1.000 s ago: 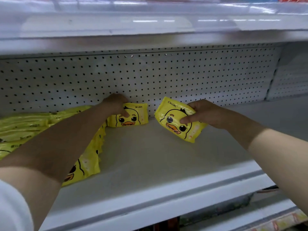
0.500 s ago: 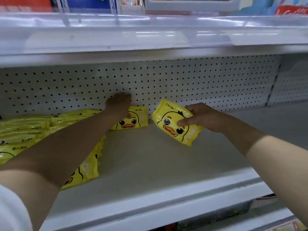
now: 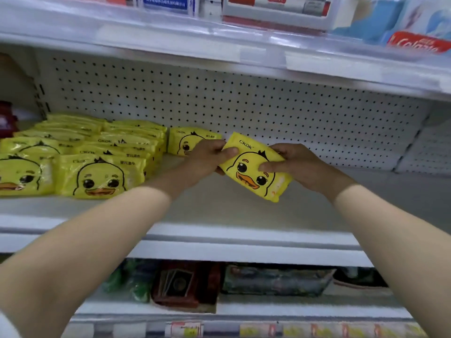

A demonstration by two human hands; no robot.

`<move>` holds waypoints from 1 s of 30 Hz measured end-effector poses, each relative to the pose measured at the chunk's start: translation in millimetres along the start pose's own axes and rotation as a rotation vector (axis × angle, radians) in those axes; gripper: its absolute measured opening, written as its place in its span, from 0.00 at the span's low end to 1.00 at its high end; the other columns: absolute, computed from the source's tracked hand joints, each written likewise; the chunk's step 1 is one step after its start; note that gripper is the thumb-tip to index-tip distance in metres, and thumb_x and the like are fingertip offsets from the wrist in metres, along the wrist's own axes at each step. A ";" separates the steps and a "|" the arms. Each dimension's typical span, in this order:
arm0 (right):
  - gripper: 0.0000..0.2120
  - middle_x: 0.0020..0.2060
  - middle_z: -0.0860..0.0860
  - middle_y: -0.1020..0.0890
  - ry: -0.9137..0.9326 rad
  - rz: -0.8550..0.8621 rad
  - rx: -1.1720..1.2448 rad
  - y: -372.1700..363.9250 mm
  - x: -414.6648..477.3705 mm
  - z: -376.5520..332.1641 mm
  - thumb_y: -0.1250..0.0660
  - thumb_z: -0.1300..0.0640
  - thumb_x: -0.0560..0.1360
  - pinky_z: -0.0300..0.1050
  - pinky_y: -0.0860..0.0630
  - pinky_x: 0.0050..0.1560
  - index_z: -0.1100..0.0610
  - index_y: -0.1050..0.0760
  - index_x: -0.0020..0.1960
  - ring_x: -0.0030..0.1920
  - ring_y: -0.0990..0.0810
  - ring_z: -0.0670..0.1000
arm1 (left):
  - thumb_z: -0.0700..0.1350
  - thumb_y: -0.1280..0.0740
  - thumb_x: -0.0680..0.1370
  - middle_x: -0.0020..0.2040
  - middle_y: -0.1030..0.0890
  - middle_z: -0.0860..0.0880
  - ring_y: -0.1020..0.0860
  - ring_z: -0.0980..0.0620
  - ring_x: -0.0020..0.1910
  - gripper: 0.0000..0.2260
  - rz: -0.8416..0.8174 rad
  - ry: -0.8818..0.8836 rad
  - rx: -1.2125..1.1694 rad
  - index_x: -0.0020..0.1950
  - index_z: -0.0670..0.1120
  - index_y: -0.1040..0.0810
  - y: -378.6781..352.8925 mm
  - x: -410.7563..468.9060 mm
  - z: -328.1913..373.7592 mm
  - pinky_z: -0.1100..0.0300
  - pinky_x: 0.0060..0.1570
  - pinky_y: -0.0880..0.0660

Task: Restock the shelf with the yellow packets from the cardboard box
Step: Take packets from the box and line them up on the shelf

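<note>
A yellow packet (image 3: 253, 172) printed with a duck face is tilted above the white shelf (image 3: 244, 211). My right hand (image 3: 300, 167) grips its right side, thumb across the front. My left hand (image 3: 207, 157) holds its upper left corner with the thumb on top. Just behind my left hand another yellow packet (image 3: 185, 142) stands against the pegboard back. Rows of several yellow packets (image 3: 97, 176) fill the shelf's left part. The cardboard box is out of view.
The shelf above (image 3: 292, 54) carries toothpaste boxes (image 3: 415, 42) and overhangs my hands. The lower shelf (image 3: 268, 281) holds dark packaged goods. A dark red item (image 3: 6, 123) sits at the far left. Bare shelf surface lies to the right of the packets.
My left hand left the packet standing at the back and took hold of the packet in my right hand. The camera pulled back and now shows the rows at the left and the lower shelf.
</note>
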State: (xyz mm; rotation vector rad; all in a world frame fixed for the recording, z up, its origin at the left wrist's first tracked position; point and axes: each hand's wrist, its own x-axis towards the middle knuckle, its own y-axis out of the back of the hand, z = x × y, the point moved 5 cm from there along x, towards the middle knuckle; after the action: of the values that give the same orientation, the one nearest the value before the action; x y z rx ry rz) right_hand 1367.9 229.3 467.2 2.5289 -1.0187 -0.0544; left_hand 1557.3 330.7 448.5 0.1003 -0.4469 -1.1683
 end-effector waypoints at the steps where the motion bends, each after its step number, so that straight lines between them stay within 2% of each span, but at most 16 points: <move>1: 0.18 0.49 0.52 0.13 0.000 0.053 0.059 4.8 -3.4 2.7 0.22 0.62 0.69 0.45 0.17 0.47 0.56 0.19 0.58 0.48 0.14 0.52 | 0.47 0.33 0.79 0.43 0.16 0.45 0.18 0.55 0.39 0.08 0.060 -0.003 -0.039 0.48 0.44 0.18 -1.2 -8.3 1.8 0.60 0.38 0.19; 3: 0.21 0.52 0.53 0.14 -0.032 0.132 0.192 12.6 -9.6 12.3 0.23 0.61 0.70 0.45 0.18 0.47 0.56 0.21 0.62 0.50 0.14 0.52 | 0.47 0.33 0.80 0.47 0.17 0.37 0.19 0.48 0.42 0.12 0.163 0.017 -0.113 0.50 0.38 0.19 -3.4 -22.3 4.6 0.59 0.40 0.19; 4: 0.21 0.53 0.54 0.14 -0.055 0.139 0.246 13.0 -14.8 17.7 0.24 0.61 0.71 0.45 0.18 0.46 0.58 0.22 0.63 0.50 0.14 0.53 | 0.47 0.33 0.80 0.49 0.17 0.35 0.19 0.46 0.43 0.14 0.196 0.029 -0.142 0.53 0.36 0.20 -6.7 -30.8 8.0 0.63 0.37 0.21; 7: 0.18 0.53 0.57 0.14 -0.121 0.131 0.378 4.6 -32.1 34.6 0.27 0.63 0.74 0.48 0.17 0.47 0.63 0.23 0.63 0.51 0.14 0.57 | 0.46 0.34 0.81 0.49 0.17 0.38 0.21 0.47 0.43 0.14 0.306 0.065 -0.127 0.56 0.35 0.21 -13.4 -52.5 13.4 0.71 0.30 0.26; 10: 0.16 0.50 0.58 0.14 -0.143 0.182 0.473 -2.6 -47.1 42.9 0.26 0.65 0.72 0.51 0.17 0.47 0.63 0.21 0.59 0.47 0.14 0.57 | 0.48 0.35 0.81 0.45 0.20 0.39 0.22 0.47 0.41 0.16 0.402 0.097 -0.125 0.54 0.34 0.23 -16.9 -69.0 11.9 0.68 0.29 0.23; 13: 0.14 0.48 0.56 0.13 -0.158 0.208 0.522 -8.9 -57.7 46.6 0.24 0.65 0.70 0.55 0.18 0.53 0.59 0.19 0.54 0.49 0.15 0.59 | 0.54 0.37 0.81 0.43 0.22 0.38 0.24 0.48 0.35 0.21 0.460 0.121 -0.105 0.54 0.34 0.25 -21.6 -87.0 9.5 0.66 0.25 0.26; 15: 0.15 0.49 0.57 0.14 -0.156 0.204 0.572 -14.6 -64.3 44.6 0.23 0.65 0.69 0.54 0.18 0.53 0.60 0.19 0.54 0.48 0.15 0.59 | 0.56 0.38 0.81 0.44 0.21 0.42 0.25 0.48 0.36 0.21 0.509 0.128 -0.074 0.56 0.37 0.24 -21.4 -100.3 9.3 0.65 0.24 0.28; 16: 0.15 0.49 0.57 0.14 -0.144 0.197 0.588 -17.3 -66.8 42.7 0.23 0.65 0.68 0.52 0.17 0.50 0.60 0.20 0.54 0.47 0.15 0.58 | 0.57 0.37 0.80 0.46 0.20 0.44 0.24 0.48 0.39 0.20 0.542 0.132 -0.054 0.57 0.40 0.22 -19.2 -107.0 10.2 0.64 0.27 0.28; 18: 0.15 0.49 0.57 0.14 -0.112 0.183 0.590 -22.5 -70.6 38.4 0.23 0.66 0.68 0.51 0.17 0.47 0.59 0.19 0.53 0.45 0.14 0.57 | 0.56 0.37 0.80 0.46 0.18 0.43 0.24 0.45 0.41 0.16 0.590 0.113 0.075 0.52 0.45 0.21 -11.3 -118.8 12.9 0.59 0.37 0.27; 20: 0.14 0.49 0.56 0.14 -0.088 0.171 0.574 -29.9 -73.6 35.8 0.24 0.67 0.68 0.54 0.18 0.51 0.57 0.19 0.52 0.46 0.15 0.57 | 0.56 0.39 0.81 0.35 0.21 0.43 0.23 0.42 0.37 0.16 0.589 0.075 0.214 0.45 0.44 0.22 -4.2 -131.9 19.2 0.49 0.41 0.21; 22: 0.15 0.47 0.55 0.13 -0.078 0.151 0.548 -39.8 -77.0 34.9 0.24 0.68 0.69 0.55 0.18 0.54 0.56 0.19 0.53 0.45 0.15 0.57 | 0.56 0.40 0.82 0.28 0.29 0.48 0.26 0.43 0.32 0.19 0.586 0.077 0.260 0.40 0.42 0.26 1.1 -144.9 18.7 0.42 0.39 0.21; 25: 0.17 0.47 0.56 0.13 -0.040 0.090 0.527 -55.6 -79.2 30.6 0.24 0.67 0.70 0.54 0.19 0.55 0.52 0.19 0.56 0.46 0.15 0.57 | 0.53 0.41 0.83 0.29 0.32 0.50 0.26 0.44 0.29 0.20 0.581 0.113 0.329 0.34 0.44 0.33 10.1 -163.0 17.8 0.46 0.35 0.23; 27: 0.20 0.48 0.58 0.13 0.001 0.037 0.516 -63.0 -78.5 24.2 0.25 0.67 0.71 0.53 0.18 0.52 0.49 0.20 0.58 0.47 0.14 0.57 | 0.54 0.41 0.82 0.32 0.30 0.49 0.23 0.43 0.34 0.18 0.548 0.136 0.374 0.37 0.45 0.32 18.4 -168.9 15.4 0.51 0.34 0.27; 29: 0.22 0.49 0.57 0.13 0.040 -0.020 0.502 -68.3 -76.3 19.2 0.26 0.68 0.72 0.50 0.17 0.49 0.48 0.21 0.61 0.48 0.14 0.56 | 0.55 0.36 0.80 0.41 0.25 0.51 0.25 0.49 0.42 0.13 0.506 0.154 0.321 0.50 0.45 0.28 28.2 -168.9 12.1 0.56 0.41 0.29; 30: 0.23 0.49 0.57 0.13 0.053 -0.044 0.492 -71.2 -75.0 18.0 0.27 0.68 0.72 0.48 0.18 0.48 0.48 0.21 0.61 0.48 0.14 0.56 | 0.55 0.32 0.78 0.49 0.24 0.52 0.25 0.53 0.48 0.15 0.457 0.135 0.274 0.57 0.47 0.28 32.2 -166.3 12.0 0.60 0.47 0.29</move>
State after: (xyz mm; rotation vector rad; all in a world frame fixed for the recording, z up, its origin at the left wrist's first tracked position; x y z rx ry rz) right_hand 1356.4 319.4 414.5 2.9705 -1.0570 0.2836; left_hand 1528.1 495.8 421.5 0.2968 -0.4785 -0.6431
